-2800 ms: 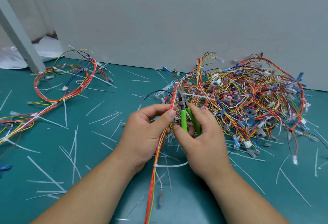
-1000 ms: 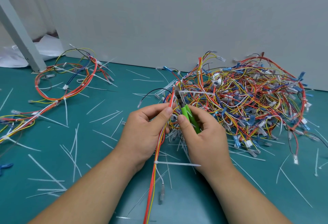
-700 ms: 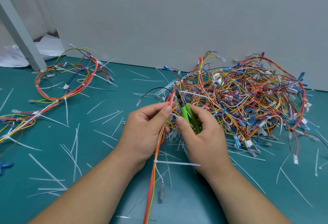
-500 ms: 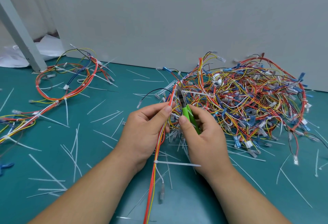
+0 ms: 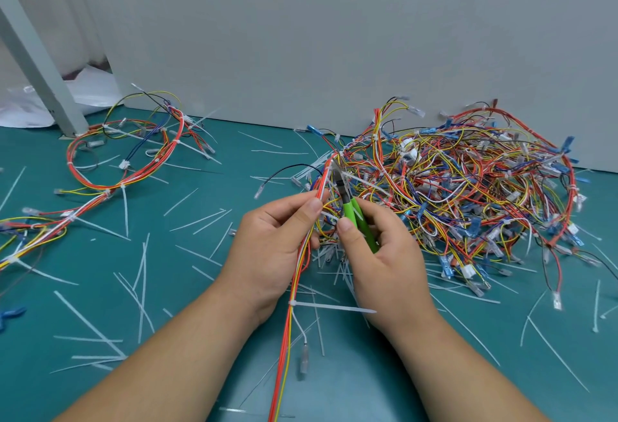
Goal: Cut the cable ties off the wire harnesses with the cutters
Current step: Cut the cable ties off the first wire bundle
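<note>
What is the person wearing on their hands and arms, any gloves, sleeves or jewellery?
Nothing visible. The left hand and right hand are ungloved, with no rings or watch and short nails. Both forearms are uncovered to the frame's edge.

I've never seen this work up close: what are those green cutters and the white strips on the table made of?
Handles: probably plastic or rubber sleeves, uniform bright green, matte. Head: seemingly metal, dark grey. Strips: likely nylon tie offcuts, translucent white, thin, slightly bowed.

A plain grey wall backs the teal bench; a slanted grey post stands at left beside white plastic sheeting.
</note>
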{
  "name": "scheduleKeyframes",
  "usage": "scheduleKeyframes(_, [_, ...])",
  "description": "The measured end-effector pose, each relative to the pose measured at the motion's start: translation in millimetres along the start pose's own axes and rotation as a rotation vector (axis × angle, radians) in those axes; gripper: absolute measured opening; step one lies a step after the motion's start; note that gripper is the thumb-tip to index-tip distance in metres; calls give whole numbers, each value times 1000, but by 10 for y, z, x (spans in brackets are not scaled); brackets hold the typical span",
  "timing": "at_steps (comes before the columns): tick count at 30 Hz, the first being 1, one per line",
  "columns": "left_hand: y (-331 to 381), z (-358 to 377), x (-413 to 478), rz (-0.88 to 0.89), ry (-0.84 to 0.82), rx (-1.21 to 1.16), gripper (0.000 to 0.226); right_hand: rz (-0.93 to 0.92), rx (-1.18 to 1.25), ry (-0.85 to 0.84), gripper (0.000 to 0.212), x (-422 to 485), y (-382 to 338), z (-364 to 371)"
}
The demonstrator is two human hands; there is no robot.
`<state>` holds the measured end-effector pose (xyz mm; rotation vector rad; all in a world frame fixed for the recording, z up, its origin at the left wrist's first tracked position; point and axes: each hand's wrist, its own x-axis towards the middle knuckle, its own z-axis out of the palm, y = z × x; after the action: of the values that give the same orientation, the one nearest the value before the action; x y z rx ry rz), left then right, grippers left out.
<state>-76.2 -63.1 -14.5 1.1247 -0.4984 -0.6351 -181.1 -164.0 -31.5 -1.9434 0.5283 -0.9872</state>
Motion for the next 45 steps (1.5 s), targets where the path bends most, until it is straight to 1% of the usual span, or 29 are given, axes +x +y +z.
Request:
scheduleKeyframes(2, [-6,-1,3,1,-2,5,30,4,37,22,18,-2,3,-2])
scheduleKeyframes(4, [-8,-3,4,4,-13,6,30,-15,14,50,22,0,-4,-11])
scheduleKeyframes(6, [-6,-7,7,0,-15,-3,31,-35,-15,51,16,6,-10,-10])
scheduleKeyframes(12, [-17,-18,18,-8,-2,-28,31,-28,-39,8,18,11,13,2])
scheduleKeyframes(17, [-22,-23,27,-31,20,-61,31,-29,-47,4,21,11,28,2])
scheduleKeyframes(24, [-15,-22,25,-40,22,-54,28,-27,-68,-24,18,3,30,6])
scheduleKeyframes(28, [-13,-20,1,-17,-34,28,28,-49,-81,38,35,-6,11,-9])
scheduleKeyframes(31, [-11,-23,-1,-29,-44,29,25,-38,-68,-16,36,-11,-1,-10])
scheduleKeyframes(33, [-15,-30,7,-38,-36,24,26,-22,-80,-60,44,-7,1,-10])
scheduleKeyframes(35, [-15,-34,14,-45,-35,5,29,-21,-98,-65,48,-2,0,-14])
scheduleKeyframes(41, [-10,-37,28,-66,-16,-40,30,-11,-105,-66,49,-10,9,-16])
scheduleKeyframes(45, [-8,-43,34,-65,-4,-58,31,-51,-122,-44,44,-5,9,-14])
